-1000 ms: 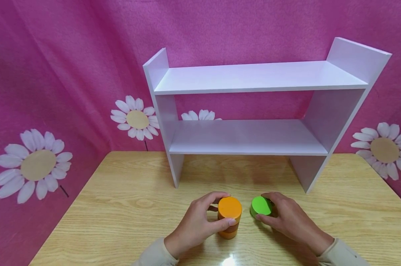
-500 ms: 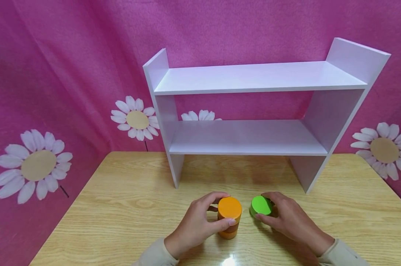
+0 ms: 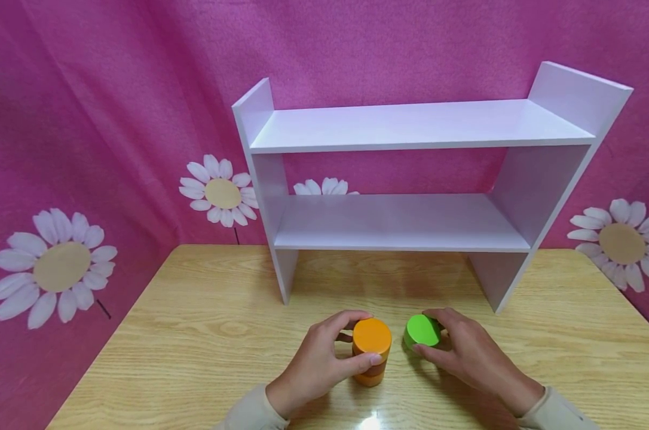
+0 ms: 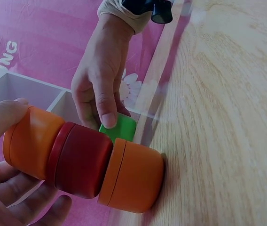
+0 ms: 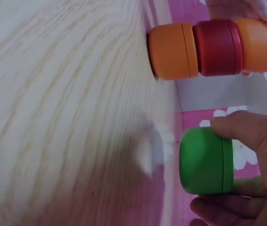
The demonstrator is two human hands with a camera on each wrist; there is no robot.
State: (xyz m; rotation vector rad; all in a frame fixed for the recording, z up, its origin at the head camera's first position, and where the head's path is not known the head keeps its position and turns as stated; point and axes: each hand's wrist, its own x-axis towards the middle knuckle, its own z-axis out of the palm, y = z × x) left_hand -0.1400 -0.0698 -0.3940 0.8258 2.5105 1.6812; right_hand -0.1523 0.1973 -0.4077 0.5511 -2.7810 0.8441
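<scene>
Three small rounded lidded canisters stand in an upright stack on the table: a lower orange canister (image 4: 132,176), a red canister (image 4: 81,160) in the middle and an upper orange canister (image 3: 372,336). My left hand (image 3: 324,358) grips the upper orange one, thumb on the near side and fingers on the far side. To the right of the stack, my right hand (image 3: 467,349) pinches a green canister (image 5: 204,161) between thumb and fingers. In the right wrist view the green canister appears slightly off the table, apart from the stack.
A white two-tier shelf (image 3: 402,221) stands on the wooden table (image 3: 217,334) behind the hands. Pink cloth (image 3: 410,48) with large white daisies hangs around the back and sides.
My right hand and the green canister have shifted very slightly upward and left in the head view. The left hand and the stack have not moved.
</scene>
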